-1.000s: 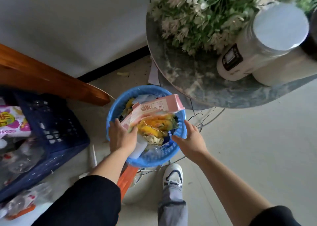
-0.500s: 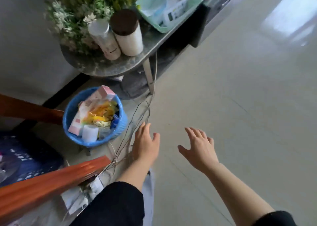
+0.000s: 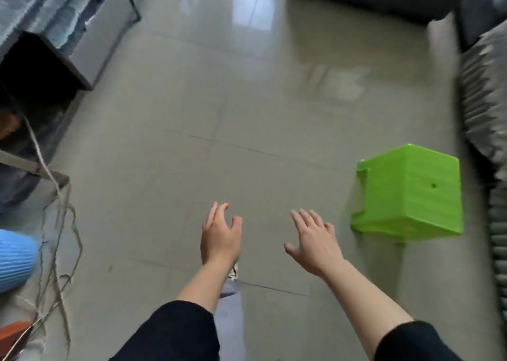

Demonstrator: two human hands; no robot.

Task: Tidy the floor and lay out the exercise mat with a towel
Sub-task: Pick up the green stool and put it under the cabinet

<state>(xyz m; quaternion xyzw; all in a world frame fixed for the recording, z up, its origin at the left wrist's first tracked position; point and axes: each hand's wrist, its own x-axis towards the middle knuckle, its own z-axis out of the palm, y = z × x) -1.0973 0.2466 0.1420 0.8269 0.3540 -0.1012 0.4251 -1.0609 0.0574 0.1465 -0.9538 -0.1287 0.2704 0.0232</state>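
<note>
Grey tiled floor (image 3: 247,119) fills the view, and both hands hang over it empty: left hand (image 3: 219,240) with fingers loosely spread, right hand (image 3: 315,242) splayed wide, touching nothing. Green plastic stool (image 3: 408,196) stands just right of the right hand. Blue basket (image 3: 15,259) pokes in at far left, contents hidden, beside loose cables (image 3: 60,237). No mat or towel visible.

— What is lying on the floor (image 3: 247,100) ahead?

— A stool (image 3: 408,193) is sitting to the right, with the right hand (image 3: 315,244) hovering just left of it and the left hand (image 3: 219,240) further left, both empty with fingers spread.

— And the left side?

— A basket (image 3: 15,259) is sitting at the left edge, with loose cables (image 3: 63,240) trailing beside it; shelving (image 3: 41,67) is standing behind them.
</note>
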